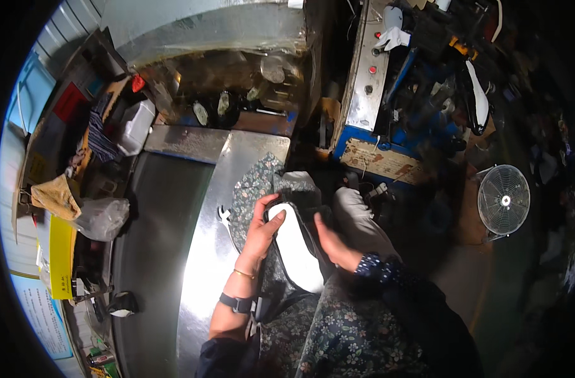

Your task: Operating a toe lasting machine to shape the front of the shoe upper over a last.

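A black shoe point(295, 252) with a flat white underside is held over my lap, that underside turned up. My left hand point(260, 234) grips its far end, the thumb on the white face and the fingers around the dark edge. Along the shoe's right side lies my right hand point(338, 247), thumb pointing away from me. Its other fingers are hidden, so I cannot tell whether they hold the shoe. Dark flowered cloth point(357, 327) covers my lap, and more of it lies beyond the shoe.
To the left, a metal ledge point(202, 271) borders a dark belt-like surface point(155, 252). Several shoes point(224, 104) sit inside the machine opening ahead. A blue-framed machine point(375, 151) with red buttons stands at the far right, near a round fan point(503, 200). A clear plastic bag point(105, 218) hangs left.
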Motion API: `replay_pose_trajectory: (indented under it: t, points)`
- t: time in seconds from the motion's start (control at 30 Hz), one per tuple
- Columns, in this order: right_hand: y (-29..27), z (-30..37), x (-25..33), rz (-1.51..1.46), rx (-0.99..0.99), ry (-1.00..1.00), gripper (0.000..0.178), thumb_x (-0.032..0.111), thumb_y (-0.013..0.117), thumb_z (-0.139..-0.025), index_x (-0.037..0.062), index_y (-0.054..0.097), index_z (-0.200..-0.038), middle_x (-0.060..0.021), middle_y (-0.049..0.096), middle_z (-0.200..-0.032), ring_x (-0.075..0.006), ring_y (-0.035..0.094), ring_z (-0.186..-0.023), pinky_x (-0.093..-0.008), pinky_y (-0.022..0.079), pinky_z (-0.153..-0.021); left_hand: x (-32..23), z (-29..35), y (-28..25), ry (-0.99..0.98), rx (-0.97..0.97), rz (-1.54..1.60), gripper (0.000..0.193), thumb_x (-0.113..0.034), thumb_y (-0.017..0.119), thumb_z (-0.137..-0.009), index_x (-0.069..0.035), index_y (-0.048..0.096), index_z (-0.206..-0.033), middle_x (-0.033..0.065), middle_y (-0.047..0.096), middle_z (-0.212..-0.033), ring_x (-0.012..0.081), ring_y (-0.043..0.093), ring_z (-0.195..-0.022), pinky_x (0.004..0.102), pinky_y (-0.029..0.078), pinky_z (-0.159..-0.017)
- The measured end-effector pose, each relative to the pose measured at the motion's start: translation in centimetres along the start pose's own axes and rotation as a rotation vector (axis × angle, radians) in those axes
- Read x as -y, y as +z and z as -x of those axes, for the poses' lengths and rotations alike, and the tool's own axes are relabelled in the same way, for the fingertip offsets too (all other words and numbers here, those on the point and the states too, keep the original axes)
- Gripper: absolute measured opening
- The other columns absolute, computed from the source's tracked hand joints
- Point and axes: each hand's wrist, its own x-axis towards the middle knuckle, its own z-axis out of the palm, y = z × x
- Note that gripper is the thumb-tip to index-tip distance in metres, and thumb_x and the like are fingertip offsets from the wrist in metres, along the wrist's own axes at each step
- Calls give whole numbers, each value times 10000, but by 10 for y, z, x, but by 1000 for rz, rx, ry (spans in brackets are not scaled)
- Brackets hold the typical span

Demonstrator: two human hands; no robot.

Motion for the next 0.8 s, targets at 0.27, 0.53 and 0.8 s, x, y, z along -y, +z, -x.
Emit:
replay_pose_trajectory:
  t: [0.27,0.53,0.8]
  points:
    - [26,22,29,727,-233,-360,517,367,275,-1059,-15,622,-1100,-272,677,-896,-447,664,-794,-492,523,-711,19,-15,-2,-19,31,-268,388,-64,592,-984,-81,464,-1351,44,599,-1121,121,545,-997,249,463,-877]
    - [32,-4,56,1448,-431,-673,209,135,542,-908,43,586,-725,-145,614,-696,-306,619,-509,-407,494,-454,41,-51,-3,23,-32,-344,381,-53,594,-969,-33,461,-1325,77,603,-1096,134,556,-945,266,481,-830]
    - [-27,19,-15,704,30,-262,654,412,359,-1054,-12,184,-1521,-335,564,-1264,-451,611,-1092,-491,471,-965,29,-48,17,-82,107,-269,493,-67,629,-944,-34,459,-1405,90,628,-1180,146,598,-1035,273,495,-901]
